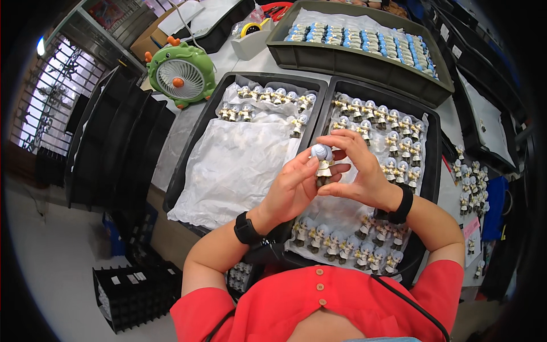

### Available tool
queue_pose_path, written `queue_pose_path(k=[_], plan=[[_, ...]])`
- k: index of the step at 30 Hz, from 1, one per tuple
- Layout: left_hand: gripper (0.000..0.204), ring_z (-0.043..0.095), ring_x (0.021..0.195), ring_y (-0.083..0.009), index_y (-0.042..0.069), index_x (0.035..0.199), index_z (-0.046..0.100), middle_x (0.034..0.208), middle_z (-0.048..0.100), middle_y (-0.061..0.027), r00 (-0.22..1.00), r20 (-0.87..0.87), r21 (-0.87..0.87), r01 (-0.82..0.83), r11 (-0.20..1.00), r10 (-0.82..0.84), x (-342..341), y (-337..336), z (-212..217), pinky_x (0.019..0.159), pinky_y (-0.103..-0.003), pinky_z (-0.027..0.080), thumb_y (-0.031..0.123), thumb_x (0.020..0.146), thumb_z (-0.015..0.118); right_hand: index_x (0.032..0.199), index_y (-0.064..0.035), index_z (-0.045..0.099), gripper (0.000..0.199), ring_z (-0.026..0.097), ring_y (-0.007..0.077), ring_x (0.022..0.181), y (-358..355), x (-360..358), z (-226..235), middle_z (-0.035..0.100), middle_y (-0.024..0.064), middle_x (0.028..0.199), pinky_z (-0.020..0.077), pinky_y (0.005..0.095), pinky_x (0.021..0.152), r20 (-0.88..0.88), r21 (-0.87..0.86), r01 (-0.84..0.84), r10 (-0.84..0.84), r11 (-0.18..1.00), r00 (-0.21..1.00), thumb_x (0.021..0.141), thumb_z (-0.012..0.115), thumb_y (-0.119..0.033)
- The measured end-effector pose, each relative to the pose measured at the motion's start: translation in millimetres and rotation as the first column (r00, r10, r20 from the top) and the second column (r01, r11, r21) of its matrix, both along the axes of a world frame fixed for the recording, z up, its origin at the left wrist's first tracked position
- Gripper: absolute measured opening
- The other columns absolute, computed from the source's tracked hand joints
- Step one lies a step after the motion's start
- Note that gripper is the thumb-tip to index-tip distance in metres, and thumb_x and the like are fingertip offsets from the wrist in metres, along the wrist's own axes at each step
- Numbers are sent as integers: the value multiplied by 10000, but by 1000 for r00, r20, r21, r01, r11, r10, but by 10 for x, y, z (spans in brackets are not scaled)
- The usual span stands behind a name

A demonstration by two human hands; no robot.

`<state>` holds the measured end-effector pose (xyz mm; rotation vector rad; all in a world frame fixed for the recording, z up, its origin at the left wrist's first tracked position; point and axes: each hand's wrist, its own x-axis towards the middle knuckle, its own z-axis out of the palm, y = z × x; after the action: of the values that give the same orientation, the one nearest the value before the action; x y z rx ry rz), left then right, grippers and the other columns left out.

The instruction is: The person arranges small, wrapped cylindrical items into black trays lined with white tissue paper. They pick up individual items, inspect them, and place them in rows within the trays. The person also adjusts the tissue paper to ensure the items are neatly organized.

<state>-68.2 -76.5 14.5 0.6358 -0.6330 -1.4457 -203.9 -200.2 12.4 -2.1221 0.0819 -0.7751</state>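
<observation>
Pale-blue-haired, white-robed small figurine (pixel 323 164), grasped now in the left hand (pixel 293 188); the right hand (pixel 366 174) curls close around, whether gripping too I cannot tell.

Figurine (pixel 323 154) smooth plastic; trays (pixel 433 154) matt plastic; liner (pixel 242 165) crinkled, papery.

The left hand (pixel 292 185) is partly covering the figurine (pixel 323 170); beyond the figurine, blue-and-white pieces (pixel 364 41) are showing too small to identify.
</observation>
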Motion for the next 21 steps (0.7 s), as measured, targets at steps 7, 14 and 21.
queue_pose_path(k=[7,14,21], plan=[[434,500,1193,-203,33,1349,328,1295,464,-82,999,26,-5,-27,1000,27,11,-6,-29,856,-319,486,285,1001,396,1295,-91,500,780,507,216,1025,-59,14,-11,488,121,1197,458,326,879,-18,-9,-36,35,999,999,618,856,-245],[430,508,1182,-197,61,1358,337,1283,474,-64,999,-31,-53,-24,998,22,55,-14,-38,872,-319,482,278,996,418,1279,-87,519,702,496,249,1063,-105,49,-5,530,94,1211,429,360,915,32,-131,-22,26,991,999,664,817,-247],[480,580,1071,-215,51,1369,344,1209,524,-85,992,11,17,-125,992,125,132,22,-32,888,-333,493,157,942,534,1021,-89,674,314,554,249,1026,-162,1,-19,614,75,1095,445,374,878,110,-234,10,16,972,994,722,762,-126]])
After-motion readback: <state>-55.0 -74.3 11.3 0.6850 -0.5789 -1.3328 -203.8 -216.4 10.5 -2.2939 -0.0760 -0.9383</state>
